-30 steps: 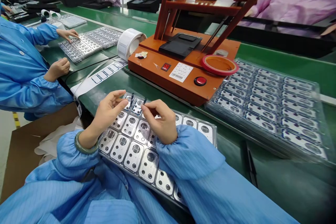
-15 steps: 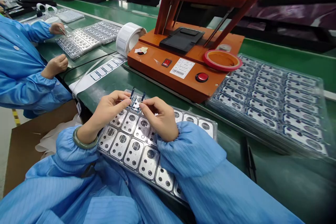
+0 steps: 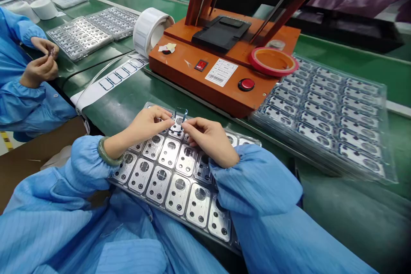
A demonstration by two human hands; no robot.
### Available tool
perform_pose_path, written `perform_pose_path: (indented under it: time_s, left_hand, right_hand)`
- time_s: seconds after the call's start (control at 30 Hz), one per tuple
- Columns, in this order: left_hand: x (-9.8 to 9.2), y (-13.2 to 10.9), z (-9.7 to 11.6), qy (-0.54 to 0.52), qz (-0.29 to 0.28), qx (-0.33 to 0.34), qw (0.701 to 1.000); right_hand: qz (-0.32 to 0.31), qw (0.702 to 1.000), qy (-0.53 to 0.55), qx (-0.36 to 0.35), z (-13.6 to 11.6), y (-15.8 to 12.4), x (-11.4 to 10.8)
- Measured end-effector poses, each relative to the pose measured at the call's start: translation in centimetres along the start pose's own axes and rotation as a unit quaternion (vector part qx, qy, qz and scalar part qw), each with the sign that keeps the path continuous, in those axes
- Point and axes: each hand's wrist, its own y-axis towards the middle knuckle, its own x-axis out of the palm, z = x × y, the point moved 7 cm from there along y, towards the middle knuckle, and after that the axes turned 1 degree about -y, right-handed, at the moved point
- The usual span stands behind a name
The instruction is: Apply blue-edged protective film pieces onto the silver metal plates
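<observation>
Clear plastic frame [image 3: 180, 119], small and rectangular, held up just in front of the orange bench press [image 3: 205, 81], directly above a clear tray [image 3: 180, 224] of metal plates [image 3: 177, 194].

Left hand [image 3: 144, 125]: fingertips and thumb together, clamped on the frame's left side; green bangle [image 3: 105, 152] at the wrist. Right hand [image 3: 208, 139]: fingertips pinched on the frame's right side. Glare makes the exact contact hard to read, but the hands appear to hold only the edges, probably to keep the frame's middle untouched. Both forearms rest low over the tray, which likely steadies the pinch.

Also present, relative to the press: on its top, a ring of red tape [image 3: 272, 62]; on its front face, a red push button [image 3: 246, 84]; at its left end, a white label roll [image 3: 149, 32], with a label strip [image 3: 118, 76] lying out in front. To its right, stacked clear trays [image 3: 324, 115] of dark-edged parts sit within easy reach. Farther left, a co-worker's hands [image 3: 40, 62] pinch a small item close together beside metal-filled trays [image 3: 78, 36].
</observation>
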Motion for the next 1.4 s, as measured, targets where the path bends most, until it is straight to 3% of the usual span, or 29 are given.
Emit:
perform_pose_path:
  time_s: [0.13, 0.3, 1.4]
  left_hand:
    - [1.1, 0.4, -0.6, 0.049, -0.011, 0.011, 0.999]
    - [1.5, 0.2, -1.0, 0.081, 0.003, 0.032, 0.996]
    - [1.7, -0.1, -0.9, 0.099, -0.021, 0.047, 0.994]
  right_hand:
    - [0.025, 0.999, 0.037, 0.024, 1.4, -0.1, 0.1]
    - [0.051, 0.999, 0.004, 0.013, 1.5, -0.1, 0.0]
    - [0.027, 0.997, -0.063, 0.026, 1.1, -0.2, 0.4]
